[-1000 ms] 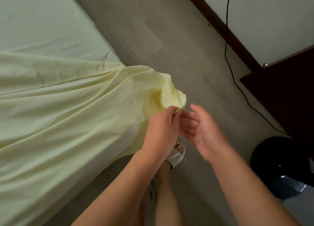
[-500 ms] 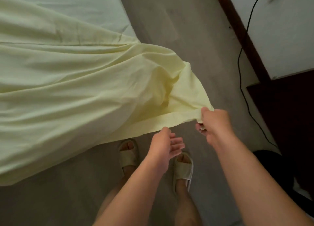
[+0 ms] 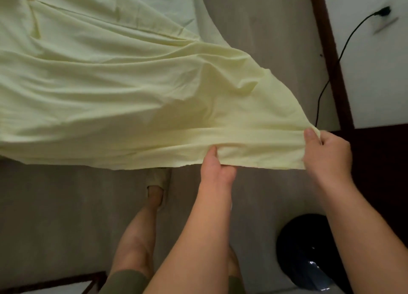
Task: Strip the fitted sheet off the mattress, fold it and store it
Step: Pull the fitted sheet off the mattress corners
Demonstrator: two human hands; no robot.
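Observation:
The pale yellow fitted sheet (image 3: 114, 90) is pulled off the mattress (image 3: 167, 4) and stretches from the upper left toward me, above the floor. My right hand (image 3: 326, 152) grips its corner at the right end of the hem. My left hand (image 3: 217, 165) pinches the same hem further left, thumb on top and fingers hidden under the cloth. Between the two hands the hem is drawn taut.
Grey floor (image 3: 265, 28) lies beyond the bed's corner. A black cable (image 3: 324, 88) hangs from a wall socket along a dark skirting board (image 3: 331, 68). A black round bin (image 3: 309, 251) stands at lower right beside dark furniture (image 3: 379, 172). My slippered feet are below.
My left hand, which was open half a second ago, has taken hold of the hem. My right hand has drawn the corner further right, spreading the edge.

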